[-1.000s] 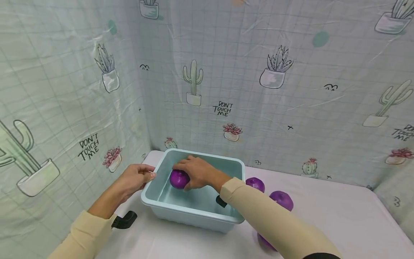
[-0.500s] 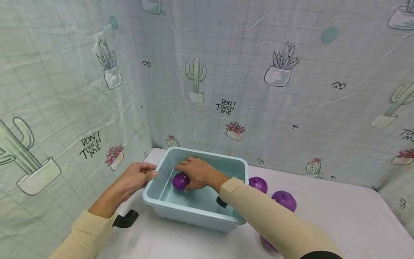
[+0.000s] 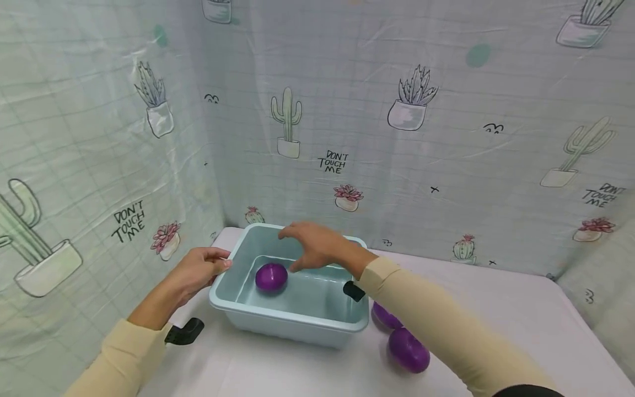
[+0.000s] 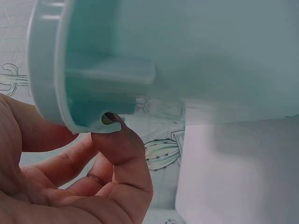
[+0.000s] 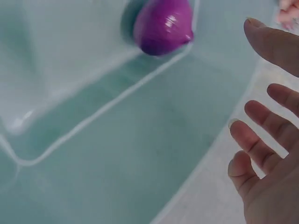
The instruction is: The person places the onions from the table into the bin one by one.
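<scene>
A glossy purple onion (image 3: pixel 271 277) lies on the floor of the pale blue plastic basin (image 3: pixel 288 318), toward its left end. My left hand (image 3: pixel 199 271) pinches the basin's left rim; in the left wrist view, thumb and forefinger meet at the rim's underside (image 4: pixel 110 126). Above the right part of the basin is my right hand (image 3: pixel 319 245), fingers spread and holding nothing. In the right wrist view, that hand (image 5: pixel 271 154) appears apart from the onion (image 5: pixel 163 25), whose small pointed tip shows.
Right of the basin, two more purple onions, one nearer (image 3: pixel 408 350) and one partly behind the right sleeve (image 3: pixel 384 316), lie on the white tabletop (image 3: pixel 496 309). A cactus-print sheet (image 3: pixel 372 110) hangs close behind the basin and along the left side.
My right hand has let go of the onion, leaving it in the basin, and has lifted up and to the right. The left hand keeps its hold on the rim.
</scene>
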Tool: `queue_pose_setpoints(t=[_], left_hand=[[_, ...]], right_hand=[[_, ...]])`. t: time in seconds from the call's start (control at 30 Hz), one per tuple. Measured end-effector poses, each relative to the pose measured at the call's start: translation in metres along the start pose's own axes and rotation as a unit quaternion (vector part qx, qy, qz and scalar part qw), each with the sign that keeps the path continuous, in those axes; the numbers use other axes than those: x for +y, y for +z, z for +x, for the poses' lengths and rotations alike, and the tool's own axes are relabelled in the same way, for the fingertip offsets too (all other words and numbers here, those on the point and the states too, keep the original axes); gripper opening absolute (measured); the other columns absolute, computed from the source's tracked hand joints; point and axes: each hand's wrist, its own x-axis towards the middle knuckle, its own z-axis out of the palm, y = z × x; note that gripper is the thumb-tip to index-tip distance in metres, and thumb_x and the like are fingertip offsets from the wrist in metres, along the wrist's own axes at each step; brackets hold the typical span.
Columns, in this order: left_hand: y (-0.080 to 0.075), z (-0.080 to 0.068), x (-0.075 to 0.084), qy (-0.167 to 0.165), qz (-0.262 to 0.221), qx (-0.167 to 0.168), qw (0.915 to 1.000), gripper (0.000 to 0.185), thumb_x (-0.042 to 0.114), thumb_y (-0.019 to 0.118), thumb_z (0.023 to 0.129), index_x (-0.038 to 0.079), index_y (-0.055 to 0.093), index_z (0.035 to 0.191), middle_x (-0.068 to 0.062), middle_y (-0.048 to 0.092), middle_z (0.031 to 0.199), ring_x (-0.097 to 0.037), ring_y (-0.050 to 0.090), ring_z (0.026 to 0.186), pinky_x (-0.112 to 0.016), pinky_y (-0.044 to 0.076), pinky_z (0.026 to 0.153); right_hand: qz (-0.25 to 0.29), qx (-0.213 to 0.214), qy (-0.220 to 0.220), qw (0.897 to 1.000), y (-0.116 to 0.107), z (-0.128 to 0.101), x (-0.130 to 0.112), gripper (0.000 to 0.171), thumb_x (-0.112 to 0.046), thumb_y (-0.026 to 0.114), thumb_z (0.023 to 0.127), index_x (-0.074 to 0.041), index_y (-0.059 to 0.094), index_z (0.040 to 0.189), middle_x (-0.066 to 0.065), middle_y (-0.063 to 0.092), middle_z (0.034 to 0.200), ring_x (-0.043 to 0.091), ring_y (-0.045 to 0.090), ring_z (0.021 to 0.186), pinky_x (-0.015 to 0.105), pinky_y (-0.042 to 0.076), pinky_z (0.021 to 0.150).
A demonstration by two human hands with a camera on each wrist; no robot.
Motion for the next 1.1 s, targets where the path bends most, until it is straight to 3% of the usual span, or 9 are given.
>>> queue_pose_setpoints(t=[0.1, 0.23, 0.37, 0.47, 0.8, 1.1], left_hand=[[0.000, -0.001, 0.001, 0.000, 0.007, -0.003, 1.0000, 0.049, 0.018, 0.057, 0.107, -0.008, 0.048, 0.147, -0.022, 0.062, 0.129, -0.024, 0.061, 0.105, -0.028, 0.055, 0.082], [-0.001, 0.000, 0.001, 0.000, 0.011, -0.005, 0.9999, 0.049, 0.018, 0.056, 0.108, -0.008, 0.046, 0.148, -0.021, 0.062, 0.126, -0.025, 0.061, 0.105, -0.028, 0.055, 0.082], [-0.003, 0.000, 0.002, 0.005, 0.015, -0.007, 0.9999, 0.050, 0.018, 0.055, 0.108, -0.010, 0.045, 0.148, -0.020, 0.063, 0.123, -0.024, 0.061, 0.105, -0.027, 0.055, 0.082], [-0.003, -0.001, 0.003, 0.002, 0.016, -0.009, 0.9998, 0.050, 0.017, 0.055, 0.108, -0.010, 0.044, 0.149, -0.019, 0.063, 0.122, -0.024, 0.061, 0.105, -0.027, 0.055, 0.082], [0.000, -0.001, 0.000, 0.001, 0.021, -0.012, 0.9997, 0.051, 0.020, 0.055, 0.109, -0.008, 0.044, 0.150, -0.021, 0.062, 0.128, -0.025, 0.062, 0.108, -0.033, 0.058, 0.087], [-0.001, 0.000, -0.005, 0.014, 0.007, -0.025, 0.9996, 0.051, 0.020, 0.054, 0.109, -0.008, 0.043, 0.150, -0.023, 0.061, 0.133, -0.021, 0.064, 0.106, -0.029, 0.060, 0.086]], right_hand=[[0.062, 0.024, -0.007, 0.998, -0.014, -0.023, 0.007, 0.074, -0.029, 0.085, 0.087, -0.016, 0.052, 0.152, 0.006, 0.053, 0.157, 0.029, 0.049, 0.146, 0.048, 0.042, 0.120], [0.118, 0.060, -0.016, 0.991, -0.027, -0.056, 0.021, 0.077, -0.027, 0.087, 0.084, -0.012, 0.052, 0.151, 0.010, 0.056, 0.154, 0.037, 0.059, 0.129, 0.051, 0.051, 0.107], [0.159, 0.091, 0.007, 0.983, -0.031, -0.096, 0.034, 0.075, -0.027, 0.088, 0.082, -0.014, 0.054, 0.148, 0.011, 0.059, 0.150, 0.038, 0.060, 0.118, 0.052, 0.054, 0.094], [0.172, 0.110, 0.024, 0.979, -0.026, -0.126, 0.045, 0.073, -0.029, 0.089, 0.081, -0.016, 0.057, 0.145, 0.010, 0.062, 0.146, 0.033, 0.061, 0.115, 0.044, 0.054, 0.086], [0.202, 0.155, 0.078, 0.964, 0.012, -0.207, 0.076, 0.069, -0.037, 0.090, 0.079, -0.024, 0.060, 0.139, -0.001, 0.067, 0.132, 0.015, 0.061, 0.105, 0.029, 0.054, 0.078], [0.180, 0.212, 0.130, 0.952, 0.073, -0.255, 0.091, 0.070, -0.042, 0.091, 0.076, -0.023, 0.062, 0.137, -0.002, 0.069, 0.129, 0.009, 0.058, 0.103, 0.028, 0.051, 0.077]])
